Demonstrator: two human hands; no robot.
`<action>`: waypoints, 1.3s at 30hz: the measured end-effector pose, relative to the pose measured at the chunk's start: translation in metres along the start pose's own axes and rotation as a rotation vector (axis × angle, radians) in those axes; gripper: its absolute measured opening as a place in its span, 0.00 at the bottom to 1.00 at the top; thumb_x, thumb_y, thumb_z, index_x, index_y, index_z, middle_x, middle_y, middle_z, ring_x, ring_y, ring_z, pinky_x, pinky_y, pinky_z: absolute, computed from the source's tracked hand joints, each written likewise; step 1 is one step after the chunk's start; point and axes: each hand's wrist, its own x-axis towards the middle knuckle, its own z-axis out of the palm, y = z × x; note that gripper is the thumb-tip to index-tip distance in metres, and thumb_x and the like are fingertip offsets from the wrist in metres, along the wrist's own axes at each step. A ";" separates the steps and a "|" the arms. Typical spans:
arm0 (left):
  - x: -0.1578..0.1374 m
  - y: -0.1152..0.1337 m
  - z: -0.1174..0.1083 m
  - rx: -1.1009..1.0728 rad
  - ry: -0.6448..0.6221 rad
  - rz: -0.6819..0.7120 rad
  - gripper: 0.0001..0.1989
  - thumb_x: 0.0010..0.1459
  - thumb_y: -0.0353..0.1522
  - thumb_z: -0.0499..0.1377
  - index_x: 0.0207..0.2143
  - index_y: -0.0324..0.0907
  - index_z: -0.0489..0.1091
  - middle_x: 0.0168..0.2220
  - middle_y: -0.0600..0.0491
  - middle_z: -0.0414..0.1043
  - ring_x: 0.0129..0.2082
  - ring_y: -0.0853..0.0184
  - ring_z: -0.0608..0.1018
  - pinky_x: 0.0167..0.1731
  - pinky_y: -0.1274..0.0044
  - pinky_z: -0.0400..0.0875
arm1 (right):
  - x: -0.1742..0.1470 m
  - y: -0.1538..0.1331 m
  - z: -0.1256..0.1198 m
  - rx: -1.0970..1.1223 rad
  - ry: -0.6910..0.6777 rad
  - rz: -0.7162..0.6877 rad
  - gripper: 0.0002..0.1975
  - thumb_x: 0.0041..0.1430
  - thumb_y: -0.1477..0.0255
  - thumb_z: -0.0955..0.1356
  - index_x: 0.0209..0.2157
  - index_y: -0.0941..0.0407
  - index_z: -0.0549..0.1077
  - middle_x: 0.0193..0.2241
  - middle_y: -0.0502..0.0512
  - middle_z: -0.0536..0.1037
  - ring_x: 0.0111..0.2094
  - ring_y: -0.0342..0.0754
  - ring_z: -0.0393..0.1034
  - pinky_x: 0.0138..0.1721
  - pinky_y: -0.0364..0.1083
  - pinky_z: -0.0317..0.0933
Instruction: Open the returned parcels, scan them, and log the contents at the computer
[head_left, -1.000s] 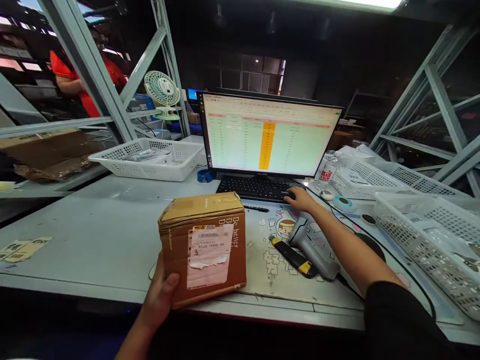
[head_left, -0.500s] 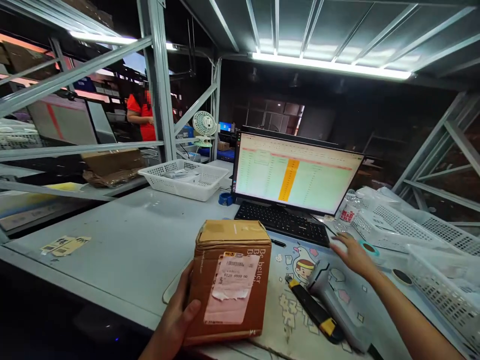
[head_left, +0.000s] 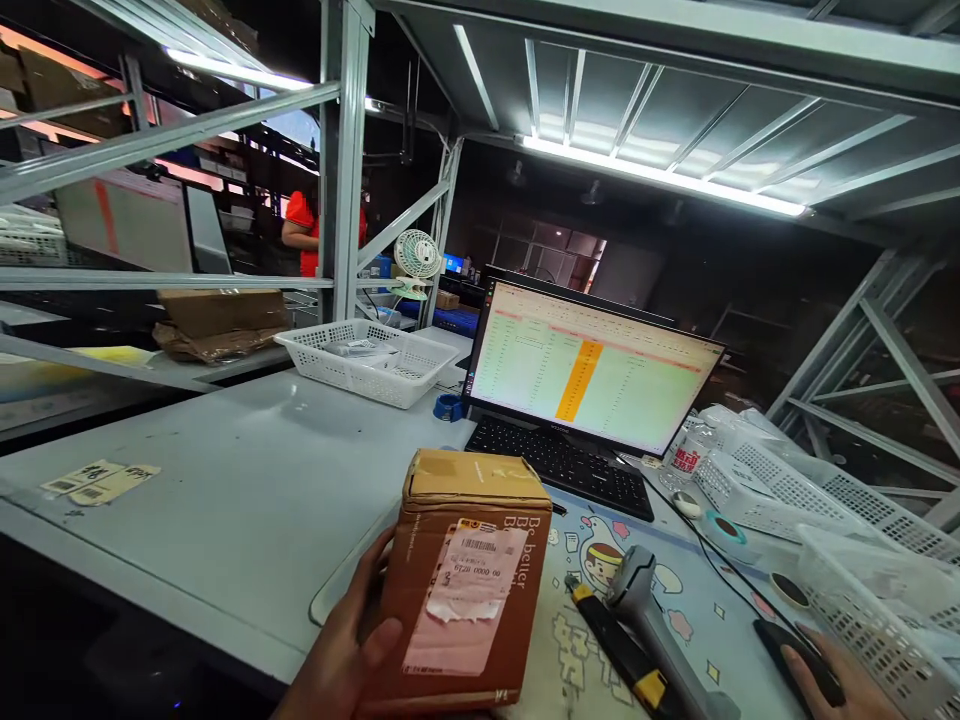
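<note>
My left hand (head_left: 352, 620) is closed round the left side of a brown cardboard box (head_left: 397, 600). The box stands upright on the desk, with a torn white shipping label (head_left: 469, 590) on its front. At the lower right, my right hand (head_left: 840, 670) grips a black computer mouse (head_left: 802, 660), thumb along its near side; part of that hand is cut off by the frame. Between box and mouse lie a black and yellow utility knife (head_left: 611, 640) and a grey barcode scanner (head_left: 664, 630) on a cartoon-printed desk mat (head_left: 720, 570).
A monitor (head_left: 592, 360) showing a spreadsheet stands behind a black keyboard (head_left: 559, 465). White plastic baskets (head_left: 367, 370) sit at the back left and along the right. Tape rolls (head_left: 726, 530) and a bottle (head_left: 688, 455) are right. A person in red (head_left: 300, 225) stands beyond the metal rack.
My right hand has left the small white object beside the keyboard and moved toward me, onto the mouse. My left hand still holds the box. The view has shifted slightly.
</note>
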 end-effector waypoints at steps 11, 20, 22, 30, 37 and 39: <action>0.006 -0.015 -0.009 0.048 -0.085 0.050 0.51 0.60 0.62 0.61 0.77 0.46 0.55 0.69 0.41 0.69 0.72 0.41 0.68 0.70 0.57 0.67 | -0.009 -0.007 0.015 -0.007 -0.069 -0.176 0.33 0.65 0.44 0.62 0.56 0.51 0.81 0.59 0.62 0.77 0.55 0.64 0.77 0.50 0.59 0.76; 0.001 0.000 0.000 0.036 -0.018 0.047 0.51 0.59 0.63 0.61 0.75 0.46 0.58 0.70 0.43 0.69 0.73 0.41 0.66 0.71 0.58 0.66 | -0.008 0.003 0.022 -0.006 -0.059 -0.146 0.34 0.64 0.45 0.62 0.57 0.52 0.80 0.60 0.62 0.76 0.56 0.67 0.76 0.56 0.63 0.74; -0.001 0.006 0.003 0.032 0.010 0.039 0.51 0.59 0.64 0.61 0.74 0.46 0.60 0.71 0.44 0.68 0.74 0.41 0.65 0.73 0.58 0.63 | -0.005 0.006 0.022 -0.007 -0.086 -0.127 0.34 0.63 0.44 0.63 0.57 0.52 0.81 0.60 0.63 0.76 0.55 0.68 0.77 0.52 0.62 0.76; 0.003 -0.002 -0.004 0.066 -0.040 0.053 0.53 0.59 0.64 0.60 0.76 0.44 0.58 0.74 0.43 0.64 0.75 0.40 0.61 0.75 0.56 0.58 | -0.004 -0.004 0.016 -0.020 -0.085 -0.094 0.37 0.60 0.43 0.62 0.55 0.54 0.83 0.58 0.64 0.78 0.51 0.68 0.78 0.40 0.59 0.77; 0.000 0.011 0.003 0.016 -0.015 0.041 0.53 0.57 0.65 0.62 0.75 0.45 0.59 0.72 0.43 0.66 0.75 0.42 0.63 0.74 0.59 0.60 | -0.006 -0.003 0.019 -0.034 -0.070 -0.116 0.36 0.63 0.43 0.60 0.56 0.54 0.82 0.59 0.64 0.77 0.52 0.67 0.78 0.46 0.60 0.76; -0.001 0.012 0.004 0.013 -0.015 0.040 0.53 0.57 0.65 0.62 0.75 0.44 0.60 0.73 0.43 0.65 0.75 0.41 0.62 0.74 0.59 0.59 | -0.006 0.001 0.021 -0.045 -0.081 -0.129 0.36 0.64 0.43 0.60 0.56 0.53 0.81 0.59 0.64 0.77 0.54 0.67 0.77 0.48 0.61 0.76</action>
